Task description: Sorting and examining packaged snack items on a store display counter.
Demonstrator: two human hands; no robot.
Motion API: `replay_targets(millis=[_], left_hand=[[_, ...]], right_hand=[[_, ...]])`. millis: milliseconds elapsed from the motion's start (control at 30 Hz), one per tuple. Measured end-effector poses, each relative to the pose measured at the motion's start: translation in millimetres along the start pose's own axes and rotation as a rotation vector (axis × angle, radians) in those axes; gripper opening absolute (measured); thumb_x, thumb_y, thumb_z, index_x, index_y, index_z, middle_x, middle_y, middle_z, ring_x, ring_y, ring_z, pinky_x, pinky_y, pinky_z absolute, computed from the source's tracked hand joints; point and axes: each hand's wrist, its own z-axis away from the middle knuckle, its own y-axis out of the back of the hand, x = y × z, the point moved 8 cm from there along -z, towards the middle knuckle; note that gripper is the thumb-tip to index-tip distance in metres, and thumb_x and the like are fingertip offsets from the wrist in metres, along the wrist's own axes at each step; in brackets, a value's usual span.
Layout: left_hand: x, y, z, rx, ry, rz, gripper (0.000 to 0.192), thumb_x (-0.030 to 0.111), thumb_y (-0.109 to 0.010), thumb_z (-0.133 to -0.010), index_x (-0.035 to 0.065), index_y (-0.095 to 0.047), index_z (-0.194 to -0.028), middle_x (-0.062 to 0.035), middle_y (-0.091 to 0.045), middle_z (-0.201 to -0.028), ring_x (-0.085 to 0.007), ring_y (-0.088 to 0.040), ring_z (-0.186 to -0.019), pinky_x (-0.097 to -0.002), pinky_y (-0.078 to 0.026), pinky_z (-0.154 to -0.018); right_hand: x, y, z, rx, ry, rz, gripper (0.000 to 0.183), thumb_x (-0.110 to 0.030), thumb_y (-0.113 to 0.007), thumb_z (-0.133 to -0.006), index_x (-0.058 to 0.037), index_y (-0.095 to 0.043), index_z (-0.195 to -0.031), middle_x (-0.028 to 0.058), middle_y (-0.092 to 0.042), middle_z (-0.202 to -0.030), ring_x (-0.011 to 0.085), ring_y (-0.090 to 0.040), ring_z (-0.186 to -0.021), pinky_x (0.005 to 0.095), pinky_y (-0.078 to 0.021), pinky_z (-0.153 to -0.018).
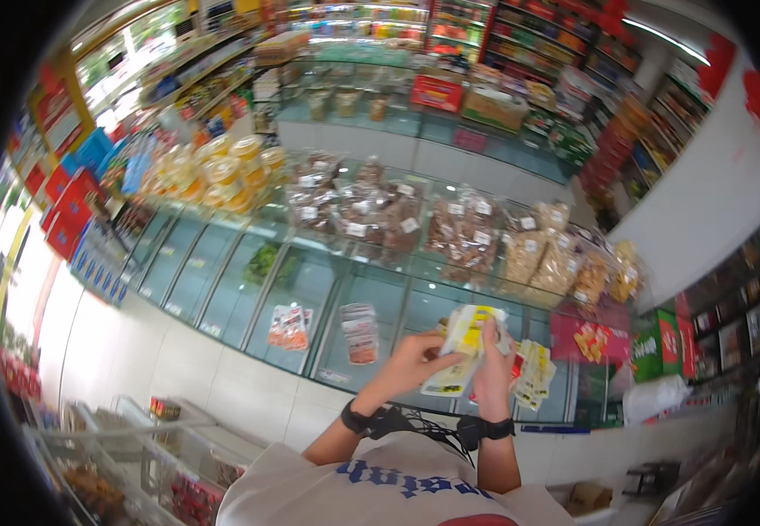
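Both hands are over the divided glass-topped counter [232,289] in front of me. Between them is a stack of yellow-and-white plastic food packets [464,342], held tilted. My left hand [413,365] has its thumb and fingers on the left side of the stack. On the right side, my right hand [495,375] grips it with the thumb laid along the front. More yellow-and-white packets [535,376] lie fanned out on the counter just right of my right hand. A bit of red packaging [517,368] shows beside that hand, partly hidden.
Reddish packets [289,327] and a column of packets [359,333] lie left of my hands. Beyond stand bagged brown goods [465,230], pale bagged snacks [544,253] and yellow-filled plastic tubs [225,172]. Clear bins [149,454] stand behind at lower left. A white bag [655,398] is at right.
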Motion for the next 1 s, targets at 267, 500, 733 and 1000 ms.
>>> replay_targets(millis=[267,500,733,1000], left_hand=[[-16.5,25.0,2.7,0.192,-0.029,0.034,0.028,0.017,-0.073,-0.082,-0.0037,-0.065,-0.099,-0.0072,-0.062,-0.087,-0.0132,-0.057,-0.07,-0.026,-0.044,-0.062],[2.0,-0.1,10.1,0.374,-0.251,0.191,0.048,0.025,-0.064,-0.091,-0.0038,-0.048,-0.125,-0.0169,-0.057,-0.112,-0.0196,-0.06,-0.098,-0.0298,-0.049,-0.081],[-17.4,26.6,14.9,0.337,0.09,0.183,0.036,0.028,-0.049,-0.099,-0.0058,-0.062,-0.098,-0.0052,-0.059,-0.064,-0.0089,-0.055,-0.062,-0.0263,-0.042,-0.056],[-14.3,48.2,15.4,0.5,-0.126,0.033,0.022,0.013,-0.059,-0.094,-0.0027,-0.06,-0.109,-0.0037,-0.065,-0.098,-0.0065,-0.055,-0.085,-0.0229,-0.045,-0.071]], right_hand=[[-16.6,-22.6,17.7,-0.229,0.141,0.403,0.042,-0.023,-0.067,-0.09,0.0001,-0.05,-0.121,0.0055,-0.059,-0.108,0.0097,-0.057,-0.097,0.0256,-0.0467,-0.084],[-14.9,-59.9,48.4,-0.495,0.445,0.606,0.046,0.002,-0.054,-0.084,-0.0001,-0.051,-0.13,0.0148,-0.053,-0.133,0.0156,-0.054,-0.109,0.0279,-0.0435,-0.092],[2.6,-63.1,38.1,-0.427,0.264,0.721,0.041,-0.01,-0.06,-0.089,0.0027,-0.051,-0.126,0.0107,-0.058,-0.121,0.0146,-0.056,-0.102,0.0279,-0.0438,-0.09],[17.2,-43.4,38.4,-0.448,0.172,0.616,0.027,-0.026,-0.069,-0.088,-0.0011,-0.064,-0.099,0.0005,-0.064,-0.086,0.0053,-0.055,-0.08,0.0235,-0.0458,-0.071]])
